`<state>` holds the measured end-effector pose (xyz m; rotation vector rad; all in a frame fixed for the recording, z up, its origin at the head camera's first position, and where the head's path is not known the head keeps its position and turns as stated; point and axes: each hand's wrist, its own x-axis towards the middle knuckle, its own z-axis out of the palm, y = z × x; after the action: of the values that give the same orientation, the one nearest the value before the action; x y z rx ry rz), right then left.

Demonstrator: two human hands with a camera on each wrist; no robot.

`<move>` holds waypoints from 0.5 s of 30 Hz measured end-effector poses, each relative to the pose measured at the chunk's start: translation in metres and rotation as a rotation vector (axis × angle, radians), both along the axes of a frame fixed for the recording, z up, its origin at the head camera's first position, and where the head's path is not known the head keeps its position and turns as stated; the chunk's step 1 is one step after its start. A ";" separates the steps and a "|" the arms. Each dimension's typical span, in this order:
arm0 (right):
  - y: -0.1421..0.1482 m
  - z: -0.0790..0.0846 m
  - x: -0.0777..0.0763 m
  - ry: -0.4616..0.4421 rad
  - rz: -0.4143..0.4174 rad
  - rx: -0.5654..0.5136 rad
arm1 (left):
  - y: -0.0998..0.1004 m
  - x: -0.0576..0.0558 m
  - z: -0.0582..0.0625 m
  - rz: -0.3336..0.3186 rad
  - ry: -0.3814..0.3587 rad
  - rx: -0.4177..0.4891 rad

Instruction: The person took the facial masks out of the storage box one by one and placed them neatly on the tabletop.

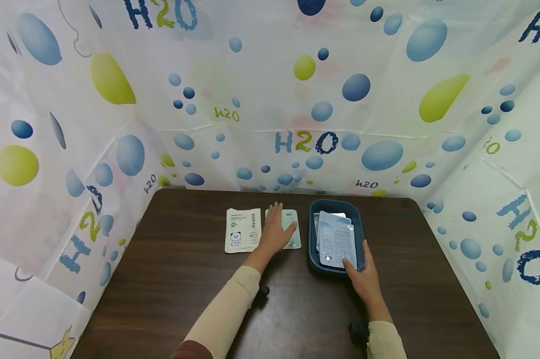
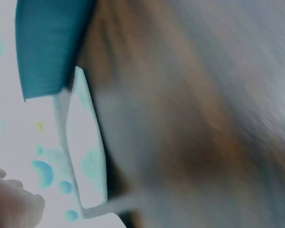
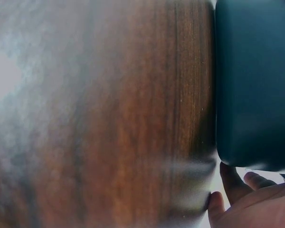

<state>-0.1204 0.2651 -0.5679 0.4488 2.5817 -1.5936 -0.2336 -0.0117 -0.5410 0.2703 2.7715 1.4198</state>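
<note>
My left hand (image 1: 273, 235), fingers straight, lies over a pale green flat sachet (image 1: 291, 217) and covers its left part. Whether the hand touches or hovers is hard to tell. Beside it on the left is a white printed mask sachet (image 1: 243, 230) with a bear drawing. A dark blue plastic bin (image 1: 315, 266) holds a small stack of light blue and white sachets (image 1: 336, 239). Around the bin's near right corner, my right hand (image 1: 367, 286) grips with the thumb at the front rim and fingers along the outer wall. The right wrist view shows fingers against the bin (image 3: 256, 85).
All of this stands toward the far side of a dark brown wooden table (image 1: 171, 299). A white sheet (image 1: 261, 89) printed with blue and green dots hangs behind and at both sides. The left wrist view is blurred over the tabletop.
</note>
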 end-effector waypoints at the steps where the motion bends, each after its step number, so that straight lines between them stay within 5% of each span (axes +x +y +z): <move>1: 0.000 0.000 0.000 -0.002 0.000 0.001 | 0.003 0.001 0.004 -0.007 -0.013 0.042; 15: 0.000 -0.002 -0.002 0.021 -0.005 0.025 | 0.065 0.019 0.032 -0.103 -0.131 0.477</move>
<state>-0.1221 0.2652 -0.5697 0.4434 2.6199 -1.5780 -0.2145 0.0530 -0.5092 0.3051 2.2485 1.9706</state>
